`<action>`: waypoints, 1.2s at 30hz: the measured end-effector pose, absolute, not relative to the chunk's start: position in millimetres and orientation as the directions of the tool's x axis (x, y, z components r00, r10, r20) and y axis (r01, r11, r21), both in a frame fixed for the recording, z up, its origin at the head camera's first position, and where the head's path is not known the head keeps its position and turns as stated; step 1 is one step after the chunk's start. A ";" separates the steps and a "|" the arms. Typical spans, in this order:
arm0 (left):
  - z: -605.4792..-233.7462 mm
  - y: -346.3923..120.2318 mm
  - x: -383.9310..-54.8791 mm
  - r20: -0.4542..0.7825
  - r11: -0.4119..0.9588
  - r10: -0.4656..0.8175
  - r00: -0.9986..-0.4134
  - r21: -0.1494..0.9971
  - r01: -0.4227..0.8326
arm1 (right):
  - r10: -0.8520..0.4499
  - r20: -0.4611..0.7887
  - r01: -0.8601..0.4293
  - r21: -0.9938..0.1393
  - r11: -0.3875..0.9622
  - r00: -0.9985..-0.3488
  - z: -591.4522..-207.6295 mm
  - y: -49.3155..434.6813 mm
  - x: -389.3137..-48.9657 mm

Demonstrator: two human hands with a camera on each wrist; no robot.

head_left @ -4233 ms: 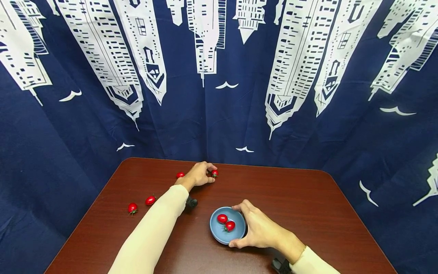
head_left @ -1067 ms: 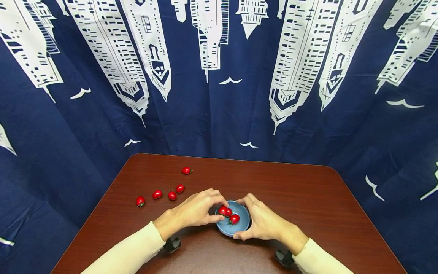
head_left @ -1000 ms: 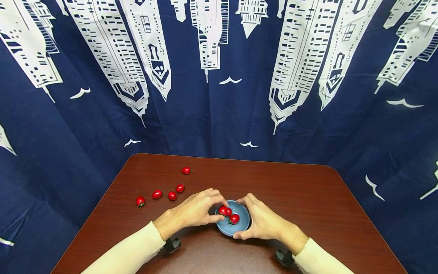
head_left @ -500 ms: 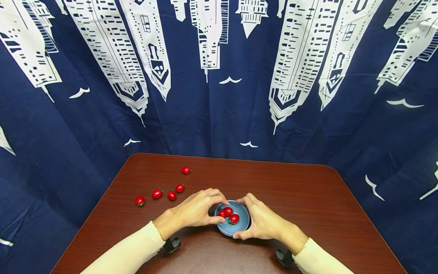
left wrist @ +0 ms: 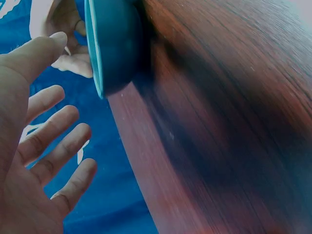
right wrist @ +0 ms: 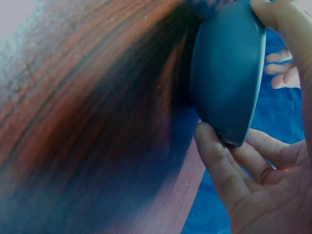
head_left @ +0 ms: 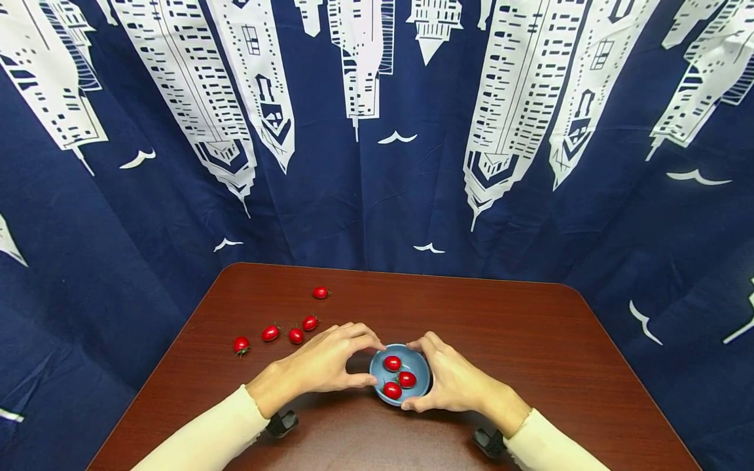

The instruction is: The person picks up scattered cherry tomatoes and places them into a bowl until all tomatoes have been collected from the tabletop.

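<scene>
A small blue bowl (head_left: 419,364) stands on the table, with three red cherry tomatoes (head_left: 406,379) lying inside. My right hand (head_left: 459,383) grips the bowl's right side, thumb at the near rim and fingers at the far rim. In the right wrist view the fingertips (right wrist: 207,131) press on the bowl's outer wall (right wrist: 226,73). At the bowl's left rim is my left hand (head_left: 324,363), thumb and fingers spread apart with nothing between them. The left wrist view shows that hand's fingers (left wrist: 73,141) loosely extended beside the bowl (left wrist: 119,48).
Several loose cherry tomatoes (head_left: 270,333) lie on the left of the brown table (head_left: 501,327), one farther back (head_left: 321,292). A blue curtain (head_left: 330,216) with white building prints hangs behind the table's far edge. Each wrist wears a black camera strap (head_left: 490,443).
The left hand has let go of a cherry tomato in the bowl and drawn slightly back to the left. The tomatoes in the bowl have shifted. The right hand has stayed on the bowl.
</scene>
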State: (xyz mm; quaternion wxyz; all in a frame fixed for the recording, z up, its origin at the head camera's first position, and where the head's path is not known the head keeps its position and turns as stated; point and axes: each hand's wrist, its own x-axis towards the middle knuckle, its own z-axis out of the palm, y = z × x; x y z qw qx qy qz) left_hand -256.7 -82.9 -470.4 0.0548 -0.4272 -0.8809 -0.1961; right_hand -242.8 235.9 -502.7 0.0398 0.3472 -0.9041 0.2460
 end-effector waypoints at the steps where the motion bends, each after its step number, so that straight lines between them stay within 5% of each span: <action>1: -470.4 -86.0 -256.0 0.266 0.562 0.727 -0.633 0.299 0.771 | -0.606 0.241 -0.644 -0.418 0.640 -0.758 -502.9 235.7 -242.7; 36: -492.1 -201.6 -231.8 0.230 0.713 0.596 -0.770 0.290 0.638 | -0.596 0.230 -0.631 -0.424 0.650 -0.769 -499.8 235.3 -239.9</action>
